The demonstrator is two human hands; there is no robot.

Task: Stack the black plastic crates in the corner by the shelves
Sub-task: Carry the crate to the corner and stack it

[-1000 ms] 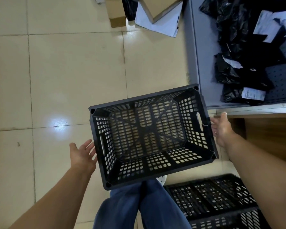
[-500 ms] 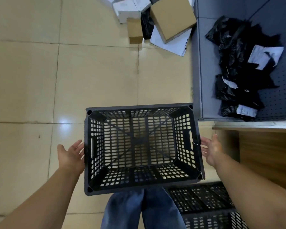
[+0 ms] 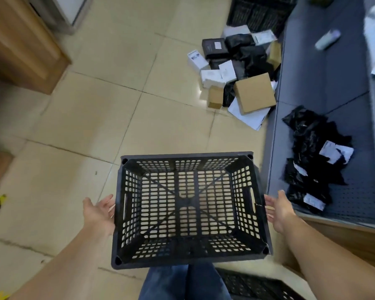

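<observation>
Black crate (image 3: 188,210) pressed between my flat, spread-open left hand (image 3: 99,211) and right hand (image 3: 278,210). White labels (image 3: 314,201) on the shelf's black bags (image 3: 312,161) are unreadable.

Stockroom: grey shelf (image 3: 325,87), parcels (image 3: 254,93) piled on tiled floor (image 3: 95,126).

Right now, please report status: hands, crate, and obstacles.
Left hand and right hand pressed flat on the sides of the black crate, fingers open. Crate empty, held level. Parcel pile on floor ahead.
</observation>
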